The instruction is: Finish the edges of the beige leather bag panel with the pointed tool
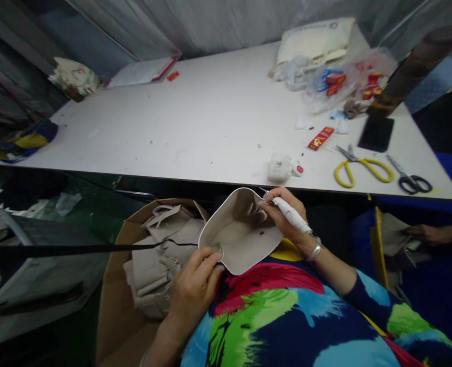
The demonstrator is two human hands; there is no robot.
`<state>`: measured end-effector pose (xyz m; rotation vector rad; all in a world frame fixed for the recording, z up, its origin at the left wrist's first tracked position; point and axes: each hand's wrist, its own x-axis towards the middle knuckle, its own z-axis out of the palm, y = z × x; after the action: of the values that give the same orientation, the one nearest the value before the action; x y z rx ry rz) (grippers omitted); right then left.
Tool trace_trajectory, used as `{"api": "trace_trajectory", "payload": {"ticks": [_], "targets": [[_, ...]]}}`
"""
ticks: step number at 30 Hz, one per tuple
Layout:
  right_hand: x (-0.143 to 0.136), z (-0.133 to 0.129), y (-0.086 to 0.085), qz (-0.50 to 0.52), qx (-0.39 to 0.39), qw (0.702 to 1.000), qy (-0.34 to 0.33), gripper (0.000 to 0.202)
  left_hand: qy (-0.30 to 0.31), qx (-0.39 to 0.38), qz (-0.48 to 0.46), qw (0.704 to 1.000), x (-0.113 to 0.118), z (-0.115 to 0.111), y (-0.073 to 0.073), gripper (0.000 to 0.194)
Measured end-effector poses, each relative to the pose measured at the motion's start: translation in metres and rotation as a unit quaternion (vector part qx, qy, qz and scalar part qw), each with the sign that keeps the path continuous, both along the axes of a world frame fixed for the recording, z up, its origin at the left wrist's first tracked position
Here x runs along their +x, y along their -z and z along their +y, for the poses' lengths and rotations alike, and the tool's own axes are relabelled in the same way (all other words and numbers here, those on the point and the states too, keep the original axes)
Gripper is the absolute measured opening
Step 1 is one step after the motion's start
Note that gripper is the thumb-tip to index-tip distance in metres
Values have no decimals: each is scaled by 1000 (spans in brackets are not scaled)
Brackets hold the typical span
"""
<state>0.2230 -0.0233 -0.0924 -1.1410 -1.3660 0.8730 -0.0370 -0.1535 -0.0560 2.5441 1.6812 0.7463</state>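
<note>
One beige bag [250, 252] held open, cardboard box [113, 295] containing similar pieces [151, 272]

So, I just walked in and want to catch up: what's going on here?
A person is holding a beige bag open in front of their body, above the lap. The left hand grips its rim on one side, while the right hand holds a white-wrapped tool at the opposite side. More beige pieces sit in the cardboard box to the left. Yellow-handled scissors lie on the white table.
</note>
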Motion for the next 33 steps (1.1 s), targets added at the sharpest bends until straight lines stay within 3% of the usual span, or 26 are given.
{"api": "trace_trajectory", "payload": {"ticks": [7,15,22,33], "targets": [[-1,4,5,23,-13,1000,-10,19,76,10,-65,995,-5,13,9,16],[6,8,15,19,-1,1000,5,20,146,-53,-113,981,4,21,-12,20],[13,9,12,-4,9,1000,12,20,160,-106,-144,971,16,31,-34,19],[30,-4,9,-58,15,997,43,16,132,-107,-192,967,27,49,-39,15]]}}
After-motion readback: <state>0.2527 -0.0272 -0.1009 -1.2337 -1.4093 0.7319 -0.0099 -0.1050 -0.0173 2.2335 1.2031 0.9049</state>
